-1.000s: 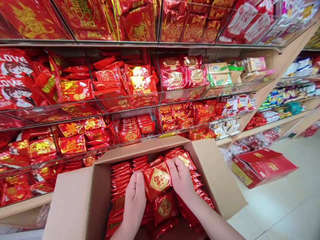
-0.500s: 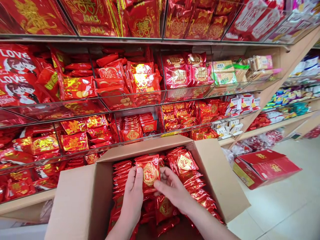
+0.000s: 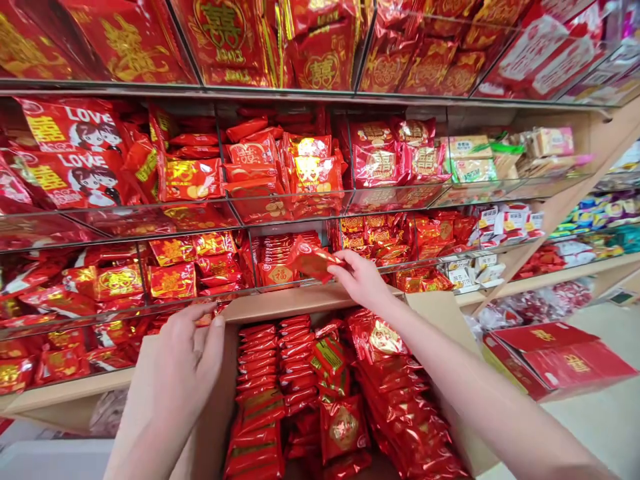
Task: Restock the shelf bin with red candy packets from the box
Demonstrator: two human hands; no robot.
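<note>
A red snack packet (image 3: 311, 259) is pinched by one edge in my right hand (image 3: 364, 280). The packet is tilted in front of a shelf compartment where a row of red packets (image 3: 277, 273) stands. Beside the back left corner of the open cardboard box (image 3: 280, 303), my left hand (image 3: 187, 363) has its thumb and fingers apart, with nothing seen in it. Whether it touches the carton is unclear. Inside the box, red packets (image 3: 260, 353) are stacked in columns, and a single packet (image 3: 345, 427) lies face up in a lower gap between them.
Tiered shelves with clear front panels (image 3: 295, 207) hold red and gold packets across the view. A red carton (image 3: 563, 360) sits on the tiled floor at right. A pale grey surface (image 3: 55, 460) shows at lower left.
My right hand has carried a packet from over the box forward to the shelf compartment. My left hand has let go of it and moved left. The view has shifted slightly left.
</note>
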